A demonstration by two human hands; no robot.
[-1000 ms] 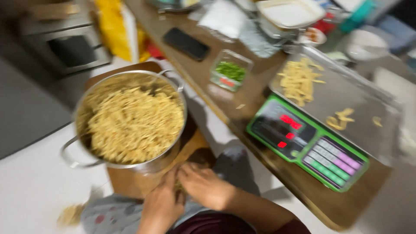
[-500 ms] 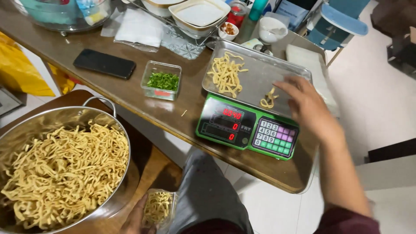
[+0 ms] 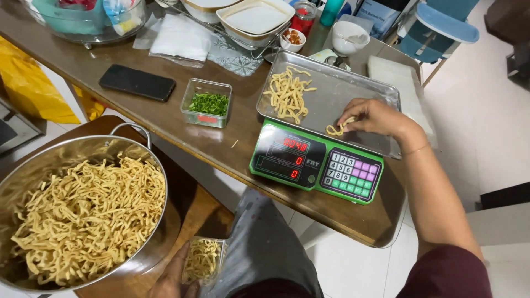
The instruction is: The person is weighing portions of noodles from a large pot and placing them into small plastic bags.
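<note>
Our wooden counter (image 3: pixel 165 118) carries a green scale (image 3: pixel 314 163) whose steel tray (image 3: pixel 359 94) holds a pile of fried noodle sticks (image 3: pixel 287 96). Beside it, a big steel pot (image 3: pixel 83 215) brims with more. Our right arm stretches across the tray, right hand (image 3: pixel 375 117) pinching a few strands (image 3: pixel 337 129). Our left hand (image 3: pixel 174 276), low by the knee, grips a clear packet (image 3: pixel 203 259) of sticks.

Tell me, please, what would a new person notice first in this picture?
First, the big steel pot heaped with fried yellow strips at lower left. Then the green scale on the wooden table, where the right hand touches strips on the metal tray.
</note>
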